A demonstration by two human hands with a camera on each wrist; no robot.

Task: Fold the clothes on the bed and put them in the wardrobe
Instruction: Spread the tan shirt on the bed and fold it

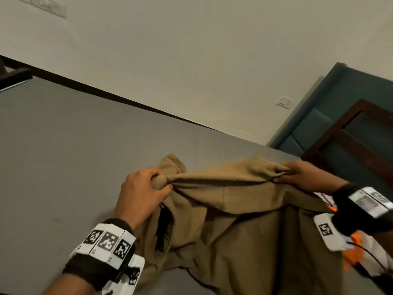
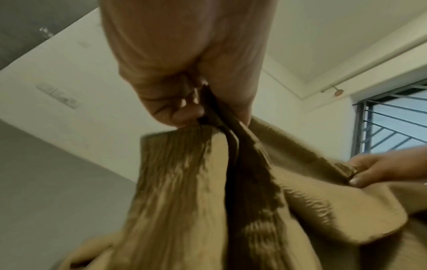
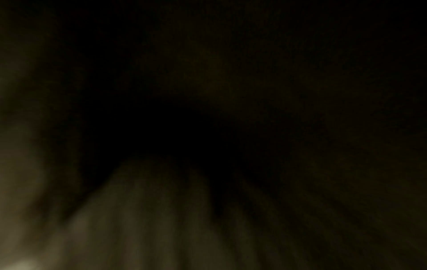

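The tan garment (image 1: 234,211) hangs stretched between both hands above the grey bed (image 1: 63,156), toward its near edge. The left hand (image 1: 140,188) has its grip curled tight round a bunched corner; the right hand (image 1: 302,173) pinches the opposite end. The right wrist view is dark.

I hold up a tan ribbed garment (image 1: 234,209), its top edge pulled taut from nine to three o'clock. My left hand (image 1: 140,188) grips a bunched corner; my right hand (image 1: 304,173) pinches the other end. The rest hangs in loose folds toward six o'clock, its lower part on the grey bed (image 1: 74,156).
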